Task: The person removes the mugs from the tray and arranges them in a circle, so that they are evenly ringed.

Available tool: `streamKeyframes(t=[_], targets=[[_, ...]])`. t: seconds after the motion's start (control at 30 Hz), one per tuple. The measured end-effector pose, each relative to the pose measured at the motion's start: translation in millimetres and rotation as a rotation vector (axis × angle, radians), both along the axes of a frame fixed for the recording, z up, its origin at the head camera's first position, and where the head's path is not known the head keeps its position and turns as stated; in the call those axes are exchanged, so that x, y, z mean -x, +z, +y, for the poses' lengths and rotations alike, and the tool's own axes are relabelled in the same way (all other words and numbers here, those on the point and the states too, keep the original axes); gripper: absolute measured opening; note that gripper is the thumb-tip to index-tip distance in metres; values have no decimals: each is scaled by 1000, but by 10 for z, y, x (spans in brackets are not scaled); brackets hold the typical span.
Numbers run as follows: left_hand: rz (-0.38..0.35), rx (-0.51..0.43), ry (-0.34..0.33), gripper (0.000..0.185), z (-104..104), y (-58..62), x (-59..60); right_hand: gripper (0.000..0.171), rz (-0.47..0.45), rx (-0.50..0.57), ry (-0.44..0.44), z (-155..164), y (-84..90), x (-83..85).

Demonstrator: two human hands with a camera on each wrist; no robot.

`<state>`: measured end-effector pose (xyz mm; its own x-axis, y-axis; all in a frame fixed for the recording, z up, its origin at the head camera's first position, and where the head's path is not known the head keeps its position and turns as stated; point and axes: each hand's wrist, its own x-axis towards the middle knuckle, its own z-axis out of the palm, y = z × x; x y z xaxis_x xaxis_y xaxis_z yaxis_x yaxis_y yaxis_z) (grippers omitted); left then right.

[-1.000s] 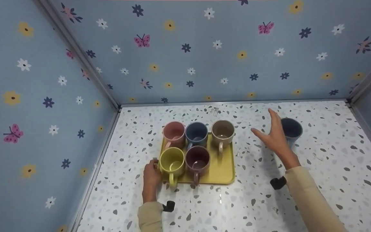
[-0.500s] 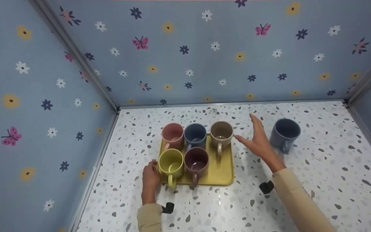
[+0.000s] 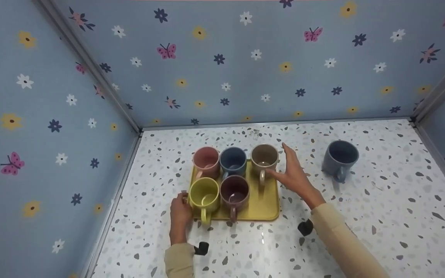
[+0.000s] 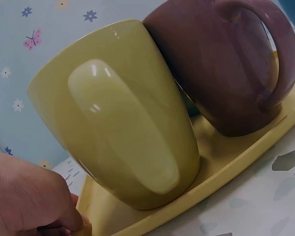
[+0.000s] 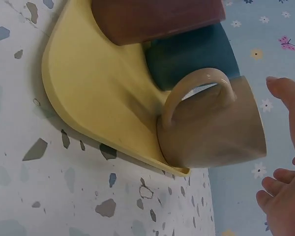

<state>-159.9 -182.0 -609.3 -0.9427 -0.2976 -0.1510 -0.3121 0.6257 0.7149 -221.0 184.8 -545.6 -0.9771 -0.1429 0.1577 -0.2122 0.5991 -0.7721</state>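
Observation:
A yellow tray (image 3: pixel 265 206) carries several mugs with their handles toward me. In its back row stand a pink mug (image 3: pixel 207 170), a blue mug (image 3: pixel 233 170) and a beige mug (image 3: pixel 263 166). A lime-yellow mug (image 4: pixel 123 123) and a maroon mug (image 4: pixel 226 69) fill the front left and middle. My left hand (image 3: pixel 180 214) grips the tray's left rim beside the lime-yellow mug, fingers curled at the edge. Thumb and fingers spread apart, my right hand (image 3: pixel 298 179) hovers just right of the beige mug. The right wrist view shows a gap between this hand and the beige mug (image 5: pixel 216 128).
Another blue mug (image 3: pixel 338 162) stands on the speckled white table (image 3: pixel 384 216), right of my right hand, off the tray. Flower-patterned blue panels (image 3: pixel 222 77) close in the back and both sides.
My right hand has moved left, from beside the separate blue mug to beside the beige mug, staying spread. The left hand remains at the tray's rim. The mugs stay in place.

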Motion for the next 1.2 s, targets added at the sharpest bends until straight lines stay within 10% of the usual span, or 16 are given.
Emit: streamKeyframes(t=[0.77,1.2], targets=[[21,-14,11,37,23,8,-14,116,-126,128,-72,-319,-169,117],[16,-5,0,36,5,20,-24,105,14,232,-144,-298,-259,51]])
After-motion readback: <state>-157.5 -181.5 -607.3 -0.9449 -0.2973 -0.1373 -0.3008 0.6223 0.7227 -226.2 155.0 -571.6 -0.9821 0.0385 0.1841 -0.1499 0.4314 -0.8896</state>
